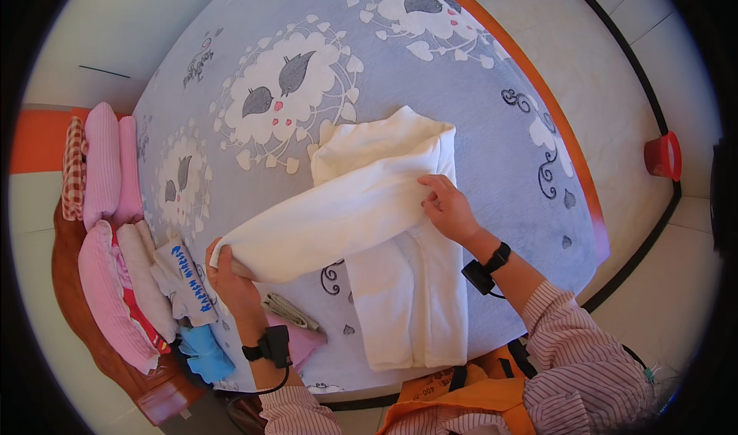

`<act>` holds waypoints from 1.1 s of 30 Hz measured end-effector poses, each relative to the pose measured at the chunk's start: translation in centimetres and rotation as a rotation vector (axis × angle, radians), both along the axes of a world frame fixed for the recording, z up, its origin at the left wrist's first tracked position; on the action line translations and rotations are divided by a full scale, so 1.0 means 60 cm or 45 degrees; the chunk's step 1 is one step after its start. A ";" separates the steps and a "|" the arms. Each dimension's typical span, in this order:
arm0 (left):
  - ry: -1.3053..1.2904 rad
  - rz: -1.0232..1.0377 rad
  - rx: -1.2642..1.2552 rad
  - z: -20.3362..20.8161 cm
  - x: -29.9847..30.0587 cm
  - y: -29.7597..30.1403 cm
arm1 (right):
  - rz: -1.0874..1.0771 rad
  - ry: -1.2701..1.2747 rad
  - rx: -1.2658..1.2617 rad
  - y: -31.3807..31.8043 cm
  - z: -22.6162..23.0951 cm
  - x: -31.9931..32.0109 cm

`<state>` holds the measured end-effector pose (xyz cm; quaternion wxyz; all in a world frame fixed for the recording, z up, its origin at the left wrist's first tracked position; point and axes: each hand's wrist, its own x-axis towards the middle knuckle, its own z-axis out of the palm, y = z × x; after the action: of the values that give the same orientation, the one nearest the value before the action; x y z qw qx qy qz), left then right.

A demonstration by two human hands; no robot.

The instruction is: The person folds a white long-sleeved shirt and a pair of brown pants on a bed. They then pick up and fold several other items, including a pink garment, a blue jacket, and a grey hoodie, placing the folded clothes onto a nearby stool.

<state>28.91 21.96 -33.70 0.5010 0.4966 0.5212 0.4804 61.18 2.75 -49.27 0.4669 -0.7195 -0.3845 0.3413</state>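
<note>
A white long-sleeved top (400, 281), which looks like a sweatshirt, lies partly folded on the bed. One sleeve (323, 227) stretches across it toward the left, beyond the folded body. At the sleeve's end, my left hand (233, 283) is closed on the cloth, thumb on the near side and the edge lifted slightly. My right hand (451, 210) is at the sleeve's other end, near the top's right edge. Its fingers are curled, with the index finger and thumb pinching the white fabric. A dark strap with a small box sits on each wrist.
A grey-blue patterned sheet (254, 173) covers the bed. Folded clothes, including a blue piece (205, 354) and a grey one (184, 281), lie along the left side by pink pillows (104, 162) and a wooden headboard (69, 281). A red bin (663, 156) stands on the floor at right.
</note>
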 end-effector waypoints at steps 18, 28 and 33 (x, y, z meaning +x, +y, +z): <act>0.805 -1.905 0.713 0.044 0.096 -0.329 | -0.040 0.298 -0.269 -0.146 0.044 -0.043; 0.910 -1.750 0.239 -0.174 -0.026 -0.495 | -0.307 0.435 -0.439 -0.406 0.009 -0.227; 0.962 -0.999 -0.237 -0.191 -0.090 -0.488 | -0.432 -0.019 -0.521 -0.446 0.000 -0.308</act>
<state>23.52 -7.30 -45.16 0.4622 0.7451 0.4808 -0.0022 42.70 -24.02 -49.29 0.3593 -0.8557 -0.1846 0.3234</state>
